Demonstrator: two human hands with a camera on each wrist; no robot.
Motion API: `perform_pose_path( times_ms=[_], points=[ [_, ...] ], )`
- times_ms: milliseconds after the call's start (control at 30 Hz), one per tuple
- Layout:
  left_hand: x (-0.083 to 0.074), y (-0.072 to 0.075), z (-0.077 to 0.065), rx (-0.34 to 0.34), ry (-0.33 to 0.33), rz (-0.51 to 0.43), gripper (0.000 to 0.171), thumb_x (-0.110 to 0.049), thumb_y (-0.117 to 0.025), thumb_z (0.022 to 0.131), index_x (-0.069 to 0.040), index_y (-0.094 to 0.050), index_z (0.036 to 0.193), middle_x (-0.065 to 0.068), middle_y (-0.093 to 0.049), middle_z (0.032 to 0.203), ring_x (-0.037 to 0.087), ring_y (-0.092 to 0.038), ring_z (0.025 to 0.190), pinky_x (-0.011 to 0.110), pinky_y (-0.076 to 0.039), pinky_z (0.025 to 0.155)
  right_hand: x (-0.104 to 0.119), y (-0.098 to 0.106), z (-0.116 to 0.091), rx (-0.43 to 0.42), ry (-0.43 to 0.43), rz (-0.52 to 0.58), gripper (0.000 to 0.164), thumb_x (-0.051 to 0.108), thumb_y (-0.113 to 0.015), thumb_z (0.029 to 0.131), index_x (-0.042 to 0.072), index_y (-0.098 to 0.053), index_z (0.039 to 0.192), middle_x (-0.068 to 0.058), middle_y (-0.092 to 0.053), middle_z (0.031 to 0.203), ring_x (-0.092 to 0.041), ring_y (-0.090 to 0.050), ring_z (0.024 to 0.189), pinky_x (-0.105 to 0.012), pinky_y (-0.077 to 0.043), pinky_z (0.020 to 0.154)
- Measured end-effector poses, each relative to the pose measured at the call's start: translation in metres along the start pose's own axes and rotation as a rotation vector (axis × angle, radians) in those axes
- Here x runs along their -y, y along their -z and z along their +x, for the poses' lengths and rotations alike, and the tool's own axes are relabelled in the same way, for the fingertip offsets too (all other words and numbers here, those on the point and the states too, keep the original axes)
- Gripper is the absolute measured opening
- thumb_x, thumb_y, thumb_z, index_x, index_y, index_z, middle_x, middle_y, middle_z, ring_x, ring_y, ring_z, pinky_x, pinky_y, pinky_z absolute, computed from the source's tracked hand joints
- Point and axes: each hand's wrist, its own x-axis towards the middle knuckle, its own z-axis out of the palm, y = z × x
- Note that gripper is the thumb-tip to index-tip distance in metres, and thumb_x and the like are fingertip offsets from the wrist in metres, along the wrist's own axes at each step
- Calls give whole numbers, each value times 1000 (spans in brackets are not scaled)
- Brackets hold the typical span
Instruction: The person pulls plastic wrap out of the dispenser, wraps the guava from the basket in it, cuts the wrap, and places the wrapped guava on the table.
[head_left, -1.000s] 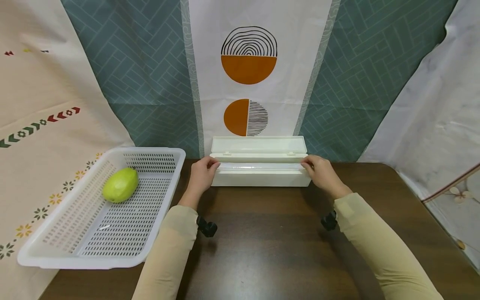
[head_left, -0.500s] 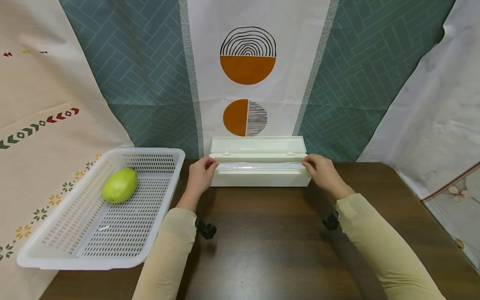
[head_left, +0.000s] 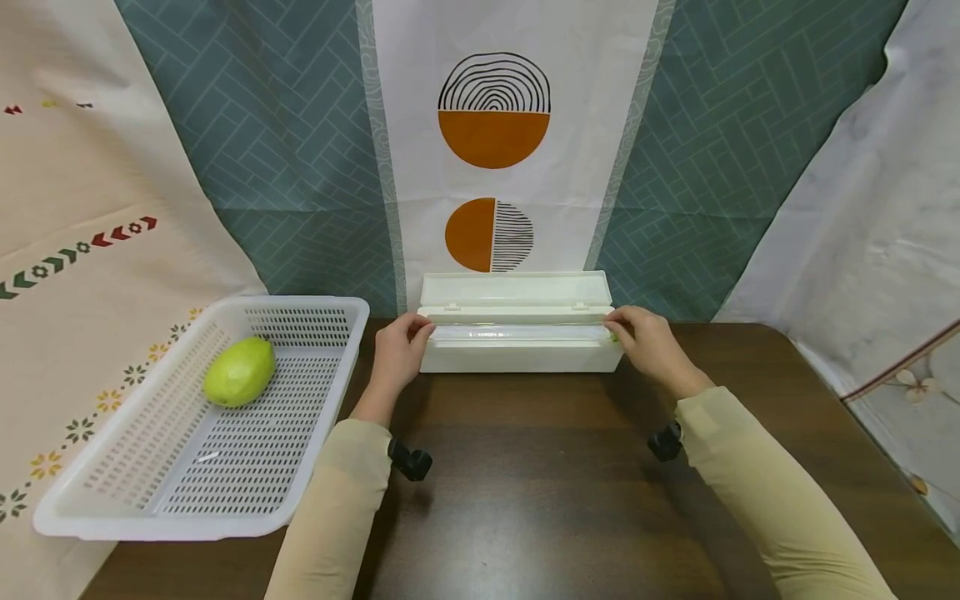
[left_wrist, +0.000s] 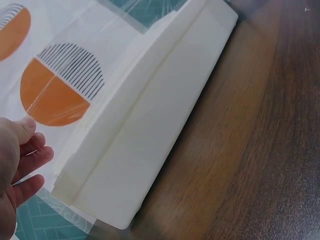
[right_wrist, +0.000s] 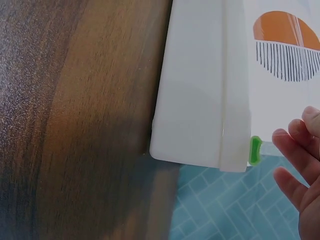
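Box (head_left: 517, 360), long, white and smooth, with clear, shiny film (head_left: 495, 334).

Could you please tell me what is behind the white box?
Behind the box hangs a cloth with orange and striped circles. The box covers the cloth's lower part and some far edge of the table, so what is there cannot be seen.

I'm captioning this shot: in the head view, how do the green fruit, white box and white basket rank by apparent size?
1. White basket, clearly largest
2. White box, lid included
3. Green fruit, smallest
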Motion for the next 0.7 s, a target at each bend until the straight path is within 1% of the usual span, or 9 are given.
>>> perform_pose_path(
  times_ms=[333,567,700],
  points=[
    [-3,2,-4,-17,-12,-8,14,-17,-63,91,-4,-67,96,13,-67,88,25,-57,76,34,-51,70,3,4,0,-19,10,10,18,13,-57,95,-1,-65,103,-19,-65,103,-31,-61,93,-47,-51,81],
    [-5,3,-6,-32,-21,-18,14,-16,-62,92,-3,-67,96,14,-68,89,25,-57,77,36,-52,72,3,6,-1,-44,34,17,16,12,-58,94,0,-65,102,-18,-65,101,-32,-61,93,-48,-50,81],
    [-6,5,-7,-47,-30,-23,13,-15,-63,91,-3,-67,95,14,-68,89,25,-57,76,35,-51,71,4,6,-2,-68,51,18,15,11,-59,93,0,-66,100,-18,-66,99,-31,-61,91,-47,-51,79]
  ],
)
